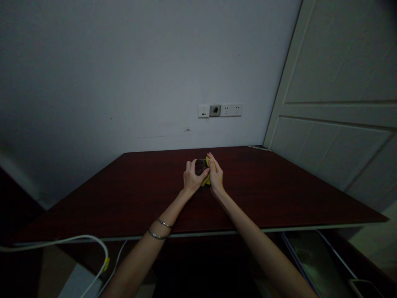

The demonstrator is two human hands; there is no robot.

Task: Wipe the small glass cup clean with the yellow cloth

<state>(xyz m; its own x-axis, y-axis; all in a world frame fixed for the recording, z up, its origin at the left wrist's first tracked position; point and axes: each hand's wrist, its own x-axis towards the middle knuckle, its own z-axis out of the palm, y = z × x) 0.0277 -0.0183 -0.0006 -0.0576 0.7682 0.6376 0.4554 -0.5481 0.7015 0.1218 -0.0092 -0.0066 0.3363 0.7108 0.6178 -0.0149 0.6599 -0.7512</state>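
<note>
Above the dark red tabletop (149, 186), near its middle, my left hand (190, 178) is curled around a small see-through glass (201, 166). The tabletop's colour shows through it, so its exact shape is hard to make out. A yellow cloth (205, 181) is bunched between the glass and my right hand (217, 176). The right fingers are closed over the cloth, pressing it to the glass's right side. Part of the cloth is hidden behind that hand.
A wall with sockets (231, 110) rises behind the table, and a pale panelled door (335, 82) stands at the right. A white cable (83, 237) loops over the front left edge. Below the right front is an open drawer-like space (322, 260).
</note>
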